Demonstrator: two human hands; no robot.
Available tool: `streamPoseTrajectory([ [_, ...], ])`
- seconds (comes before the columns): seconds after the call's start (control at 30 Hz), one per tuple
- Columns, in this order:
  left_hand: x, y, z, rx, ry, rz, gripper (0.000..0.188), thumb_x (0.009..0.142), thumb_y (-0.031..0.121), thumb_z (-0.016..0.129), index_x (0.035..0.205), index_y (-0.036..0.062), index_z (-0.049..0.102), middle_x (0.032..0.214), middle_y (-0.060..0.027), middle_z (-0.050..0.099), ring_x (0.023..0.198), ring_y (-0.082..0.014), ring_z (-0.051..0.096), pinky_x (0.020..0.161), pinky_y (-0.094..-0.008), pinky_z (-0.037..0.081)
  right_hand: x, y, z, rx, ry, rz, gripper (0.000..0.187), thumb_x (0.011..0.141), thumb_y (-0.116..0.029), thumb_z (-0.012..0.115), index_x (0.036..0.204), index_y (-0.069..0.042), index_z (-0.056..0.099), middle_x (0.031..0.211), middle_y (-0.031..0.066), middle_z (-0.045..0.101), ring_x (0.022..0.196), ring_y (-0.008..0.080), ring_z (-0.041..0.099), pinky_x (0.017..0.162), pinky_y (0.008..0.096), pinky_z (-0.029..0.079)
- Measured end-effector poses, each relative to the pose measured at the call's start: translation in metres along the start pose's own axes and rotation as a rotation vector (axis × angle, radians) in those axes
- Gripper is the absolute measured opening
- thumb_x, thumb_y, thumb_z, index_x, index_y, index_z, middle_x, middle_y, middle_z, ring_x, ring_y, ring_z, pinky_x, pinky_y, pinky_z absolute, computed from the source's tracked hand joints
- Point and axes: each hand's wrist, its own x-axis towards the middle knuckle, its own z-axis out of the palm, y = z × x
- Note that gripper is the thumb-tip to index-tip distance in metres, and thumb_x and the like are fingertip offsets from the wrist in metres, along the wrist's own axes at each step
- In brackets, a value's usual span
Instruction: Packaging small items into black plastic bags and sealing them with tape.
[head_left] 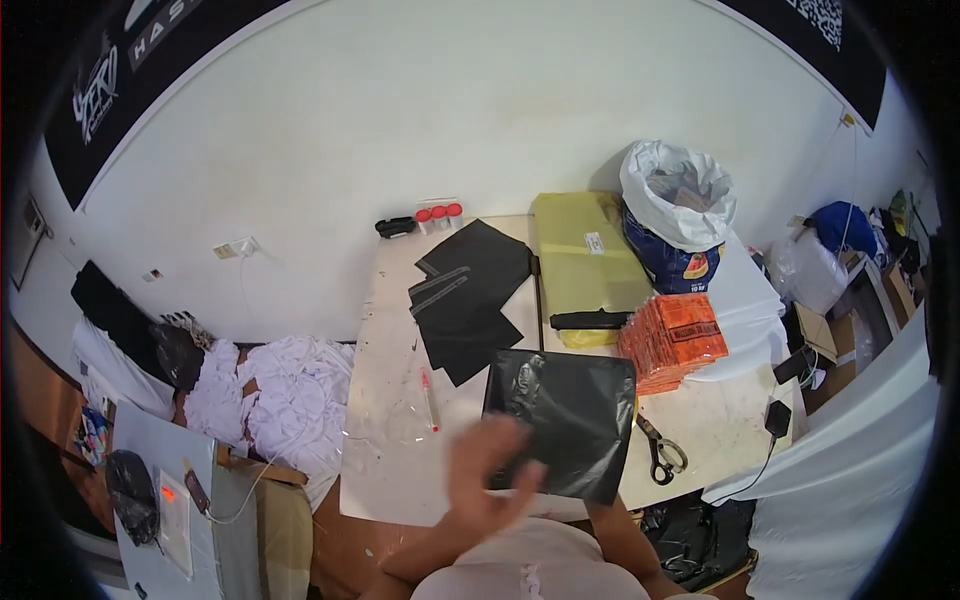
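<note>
A flat black plastic mailing bag (pixel 575 425) is held up over the table's near edge, hiding part of the table. My left hand (pixel 492 468) is blurred by motion at the bag's left edge, its thumb apart from the fingers and nothing seen in it. From below right, my right hand (pixel 603 512) reaches under the bag and holds it from beneath; its fingers are hidden. Beyond the bag lie several flat black bags (pixel 470 295), overlapping. A red-and-white pen (pixel 429 400) rests left of the held bag, and black-handled scissors (pixel 661 450) lie to its right.
A stack of orange packets (pixel 675 342) stands on the table (pixel 385 440) at right. Behind it are a large yellow package (pixel 590 255) and an open white-and-blue sack (pixel 672 225). Red-capped containers (pixel 440 216) stand by the wall. White cloth (pixel 295 395) is piled at left.
</note>
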Motion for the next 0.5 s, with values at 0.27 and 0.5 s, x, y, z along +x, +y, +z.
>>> streamPoseTrajectory([
  [0.27,0.013,-0.106,0.002,-1.107,-0.242,-0.750,0.051,0.093,0.028,0.047,0.134,0.0007,0.035,0.131,-0.0149,0.046,0.116,-0.0217,0.049,0.098,-0.0320,0.038,0.028,-0.008,-0.005,-0.356,0.078,-0.104,0.032,0.089,-0.017,0.052,0.118,-0.005,0.051,0.109,0.0095,0.058,0.098,0.0209,0.058,0.088,0.0309,0.047],
  [0.5,0.000,-0.123,0.014,-1.323,-0.132,-0.836,0.056,0.094,0.039,0.044,0.135,0.0026,0.035,0.131,-0.0138,0.046,0.115,-0.0212,0.050,0.098,-0.0322,0.039,0.033,0.009,0.014,-0.664,0.106,-0.174,0.033,0.089,-0.019,0.052,0.119,-0.004,0.051,0.110,0.0099,0.058,0.097,0.0207,0.058,0.088,0.0301,0.047],
])
